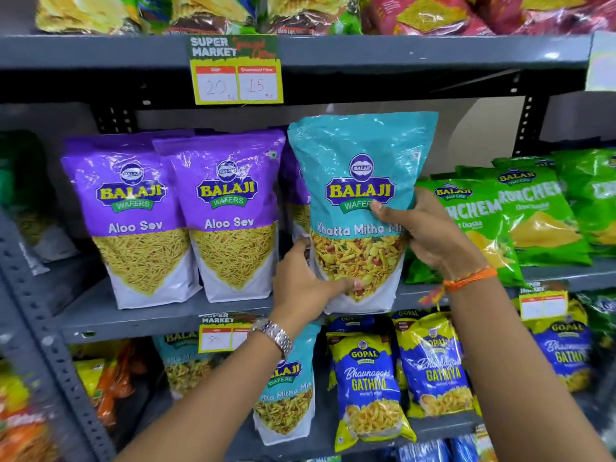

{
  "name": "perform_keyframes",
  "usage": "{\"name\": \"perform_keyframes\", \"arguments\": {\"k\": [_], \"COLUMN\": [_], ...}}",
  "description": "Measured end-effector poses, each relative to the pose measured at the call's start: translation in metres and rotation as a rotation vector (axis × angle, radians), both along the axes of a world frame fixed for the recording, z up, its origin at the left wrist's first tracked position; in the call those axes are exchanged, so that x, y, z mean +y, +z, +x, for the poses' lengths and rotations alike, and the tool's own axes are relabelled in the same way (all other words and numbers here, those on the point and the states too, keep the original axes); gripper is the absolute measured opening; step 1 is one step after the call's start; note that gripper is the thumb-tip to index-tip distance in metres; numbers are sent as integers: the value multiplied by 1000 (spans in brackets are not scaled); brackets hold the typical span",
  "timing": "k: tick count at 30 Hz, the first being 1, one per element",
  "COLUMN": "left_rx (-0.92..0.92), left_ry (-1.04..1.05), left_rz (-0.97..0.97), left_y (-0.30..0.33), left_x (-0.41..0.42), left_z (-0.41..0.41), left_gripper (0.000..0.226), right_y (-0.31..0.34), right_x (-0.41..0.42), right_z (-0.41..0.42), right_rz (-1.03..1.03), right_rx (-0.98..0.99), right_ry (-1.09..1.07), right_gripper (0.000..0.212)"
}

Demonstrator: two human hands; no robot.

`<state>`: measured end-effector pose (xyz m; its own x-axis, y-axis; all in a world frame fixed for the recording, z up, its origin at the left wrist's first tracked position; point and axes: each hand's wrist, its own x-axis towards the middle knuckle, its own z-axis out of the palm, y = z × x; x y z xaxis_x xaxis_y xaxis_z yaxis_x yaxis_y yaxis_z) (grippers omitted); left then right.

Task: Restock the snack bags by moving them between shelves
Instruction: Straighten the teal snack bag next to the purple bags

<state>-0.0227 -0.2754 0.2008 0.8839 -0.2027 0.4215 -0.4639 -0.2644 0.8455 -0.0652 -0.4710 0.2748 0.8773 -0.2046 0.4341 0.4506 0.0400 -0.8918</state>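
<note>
Both hands clamp one teal bag upright on the middle shelf — left hand at its lower corner, right hand on its side. Two purple bags stand beside it; two more teal bags sit below, by three blue bags.

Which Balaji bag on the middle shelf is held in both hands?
The teal Khatta Mitha bag, right of the two purple Aloo Sev bags. The left hand grips its lower edge, the right hand its right side.
</note>
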Motion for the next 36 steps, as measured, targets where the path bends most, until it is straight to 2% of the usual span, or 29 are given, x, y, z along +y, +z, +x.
{"name": "perform_keyframes", "arguments": {"k": [2, 6, 12, 15, 18, 21, 24, 27, 30, 36], "left_rx": [-14, -3, 97, 193, 318, 401, 443, 466, 436, 369], "left_ry": [9, -12, 48, 100, 122, 200, 239, 262, 261, 272], "left_rz": [2, 4, 44, 72, 91, 121, 143, 133, 177, 242], "left_y": [-4, -23, -82, -124, -172, -220, -259, -279, -284, -280], "left_x": [20, 74, 168, 215, 258, 291, 309, 313, 308, 297], "left_z": [-14, -43, -79, -91, -97, -93, -76, -53, -29, 27], "left_gripper": [109, 82, 91, 95, 92, 92, 93, 95, 101, 93], "right_y": [-3, -24, -101, -152, -201, -241, -275, -298, -312, -308], "right_x": [15, 54, 137, 181, 226, 263, 286, 302, 309, 307], "right_z": [-17, -48, -77, -79, -73, -61, -38, -6, 27, 84], "right_rz": [-15, 3, 22, 19, 42, -15, -64, -121, -139, -154], "right_rx": [-9, -37, -9, 80, 150, 228, 293, 331, 357, 378], "right_ry": [0, 4, -3, 24, 30, 76, 110, 114, 109, 66], "right_gripper": [60, 47, 34, 43, 34, 35, 29, 32, 36, 30]}}
